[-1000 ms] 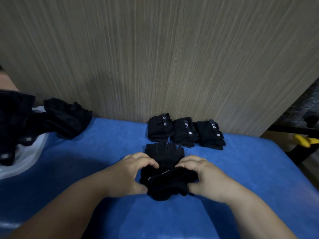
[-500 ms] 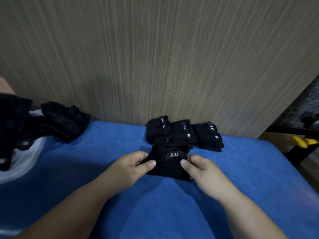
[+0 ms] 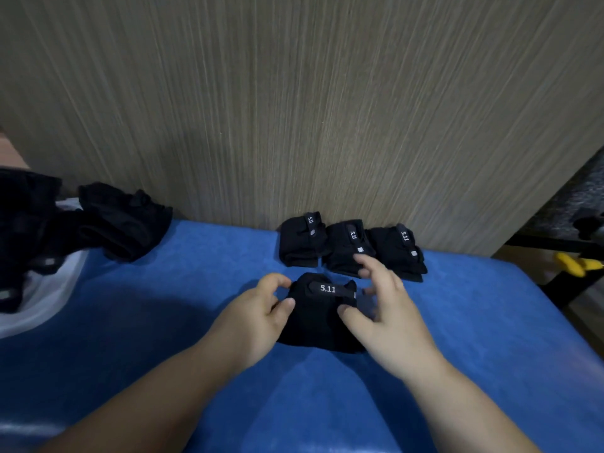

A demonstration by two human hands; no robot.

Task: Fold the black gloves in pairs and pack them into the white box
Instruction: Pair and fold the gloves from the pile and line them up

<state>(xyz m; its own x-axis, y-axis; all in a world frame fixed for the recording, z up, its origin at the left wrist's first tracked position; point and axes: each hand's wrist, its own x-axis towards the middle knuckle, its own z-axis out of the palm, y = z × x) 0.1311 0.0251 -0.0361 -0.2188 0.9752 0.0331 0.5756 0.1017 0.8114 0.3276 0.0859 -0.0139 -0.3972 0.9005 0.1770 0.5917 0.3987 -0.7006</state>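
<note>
Blue table [image 3: 457,322]: folded gloves [image 3: 318,318] lie between left hand [image 3: 255,318] and right hand [image 3: 385,318].

Right in front of me, white "5.11" reads clean and level across the strap [image 3: 327,288] of the folded pair [image 3: 313,322]. Behind it, same "5.11" again, turned sideways this time, on the left bundle [image 3: 299,246], the middle bundle [image 3: 341,256] and the right bundle [image 3: 390,248]. Each has a small pale tab [image 3: 360,249] below the mark, too small for me to read.
</note>
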